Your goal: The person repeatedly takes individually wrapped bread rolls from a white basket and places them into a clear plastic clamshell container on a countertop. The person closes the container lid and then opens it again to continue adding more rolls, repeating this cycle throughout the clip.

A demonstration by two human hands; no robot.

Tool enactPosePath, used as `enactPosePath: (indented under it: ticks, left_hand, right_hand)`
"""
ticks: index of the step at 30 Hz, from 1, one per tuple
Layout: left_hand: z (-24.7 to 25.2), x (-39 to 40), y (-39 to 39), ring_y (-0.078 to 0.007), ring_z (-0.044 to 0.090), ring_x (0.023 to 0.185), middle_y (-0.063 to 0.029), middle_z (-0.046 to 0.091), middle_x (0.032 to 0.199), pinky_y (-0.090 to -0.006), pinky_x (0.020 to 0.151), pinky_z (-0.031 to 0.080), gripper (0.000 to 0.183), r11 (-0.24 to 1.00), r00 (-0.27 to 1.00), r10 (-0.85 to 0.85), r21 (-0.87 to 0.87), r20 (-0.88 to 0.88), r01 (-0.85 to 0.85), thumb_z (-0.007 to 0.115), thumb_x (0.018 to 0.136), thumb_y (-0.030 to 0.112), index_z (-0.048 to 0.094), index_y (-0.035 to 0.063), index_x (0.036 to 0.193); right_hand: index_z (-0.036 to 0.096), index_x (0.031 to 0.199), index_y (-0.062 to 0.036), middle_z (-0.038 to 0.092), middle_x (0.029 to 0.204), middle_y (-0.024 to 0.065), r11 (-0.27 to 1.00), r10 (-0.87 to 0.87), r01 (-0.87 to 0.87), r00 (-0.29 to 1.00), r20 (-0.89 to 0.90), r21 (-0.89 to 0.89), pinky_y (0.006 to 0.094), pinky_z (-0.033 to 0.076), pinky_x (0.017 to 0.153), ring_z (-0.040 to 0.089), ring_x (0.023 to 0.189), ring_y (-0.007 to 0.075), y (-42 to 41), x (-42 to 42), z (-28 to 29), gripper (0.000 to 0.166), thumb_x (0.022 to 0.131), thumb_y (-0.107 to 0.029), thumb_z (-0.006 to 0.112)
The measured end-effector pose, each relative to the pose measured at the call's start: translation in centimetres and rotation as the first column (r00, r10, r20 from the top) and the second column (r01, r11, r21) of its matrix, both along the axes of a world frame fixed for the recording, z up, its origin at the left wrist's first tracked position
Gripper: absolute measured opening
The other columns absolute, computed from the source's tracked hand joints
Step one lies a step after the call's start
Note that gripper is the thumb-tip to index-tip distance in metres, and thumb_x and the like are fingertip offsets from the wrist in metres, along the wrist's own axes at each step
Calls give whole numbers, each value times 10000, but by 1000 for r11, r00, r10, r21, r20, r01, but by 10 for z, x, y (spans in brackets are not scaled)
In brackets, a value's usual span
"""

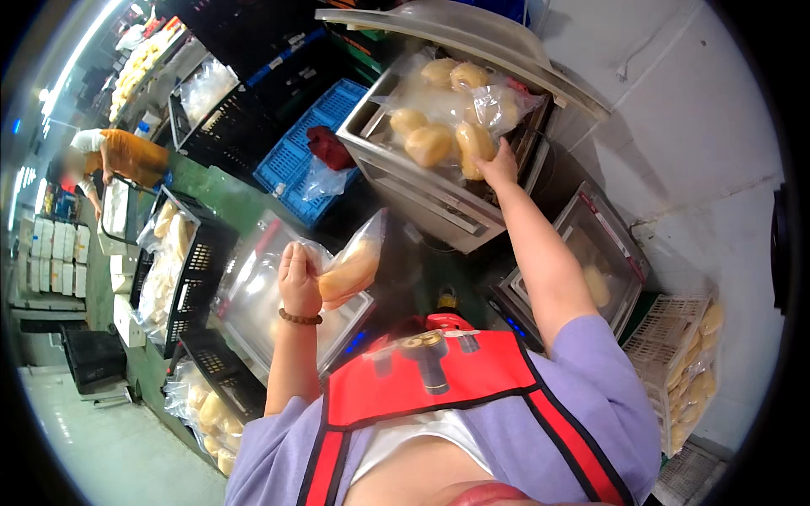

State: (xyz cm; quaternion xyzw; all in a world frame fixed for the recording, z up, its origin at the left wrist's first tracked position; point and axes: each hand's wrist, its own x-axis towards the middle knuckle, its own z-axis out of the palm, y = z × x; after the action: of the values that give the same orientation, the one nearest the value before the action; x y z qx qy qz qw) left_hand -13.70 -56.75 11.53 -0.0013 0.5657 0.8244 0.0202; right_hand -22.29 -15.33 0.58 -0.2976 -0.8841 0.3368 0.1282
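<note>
My left hand [299, 278] is raised, its fingers pinching a clear plastic bag [366, 248] with a long, pale yellow piece of peeled produce [345, 278] inside. My right hand [498, 169] reaches to an uncovered chamber vacuum sealer [436, 218] and touches a bagged yellow piece [473, 148] at its near right edge. Whether those fingers grip the bag is unclear. More bagged pieces [429, 144] lie on the sealer's bed, some at its far side [468, 76]. Its clear lid [443, 25] stands raised.
Sealers with lowered clear lids stand at left [253, 297] and right [607, 253]. Black crates [209, 243] of bagged produce, a blue crate [304, 139] and a white basket [671, 341] stand around. A white wall [683, 114] bounds the right. Another person [136, 155] bends at far left.
</note>
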Motion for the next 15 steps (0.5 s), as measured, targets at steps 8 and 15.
enactPosePath:
  ticks: [8, 15]
  left_hand:
    - [-25, -15, 62, -38, 357, 525, 62, 404, 590, -206, 476, 269, 257, 979, 984, -105, -156, 144, 127, 462, 980, 224, 534, 77, 782]
    - [-31, -98, 128, -32, 405, 548, 48, 484, 642, -174, 497, 297, 361, 896, 864, -337, -153, 373, 416, 477, 972, 323, 538, 59, 1210]
  right_hand:
    - [147, 1456, -159, 433, 1304, 212, 999, 19, -30, 944, 328, 30, 434, 371, 997, 450, 1210, 343, -10, -23, 5, 1091, 611, -466, 764]
    - [263, 1412, -72, 432, 1344, 157, 802, 228, -335, 937, -264, -494, 344, 391, 994, 467, 1214, 267, 9, -23, 21, 1028, 592, -394, 794]
